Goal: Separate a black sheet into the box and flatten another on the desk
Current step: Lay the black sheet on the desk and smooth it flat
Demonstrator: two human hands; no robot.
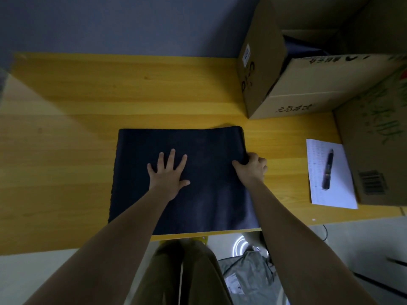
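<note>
I see my left hand (pixel 168 173) with its fingers (pixel 171 158) spread apart and pressed flat on the middle of the black sheet (pixel 198 194), while the fingers of my right hand (pixel 252 166) are closed in a pinch on the right edge of the sheet, which curls up a little there. The sheet lies on the desk (pixel 88 139) with its near edge at the desk's front border. From the sheet, the open box (pixel 286 80) stands beyond its far right corner, and a paper (pixel 337 194) with a pen (pixel 328 170) on it lies well apart to the right.
</note>
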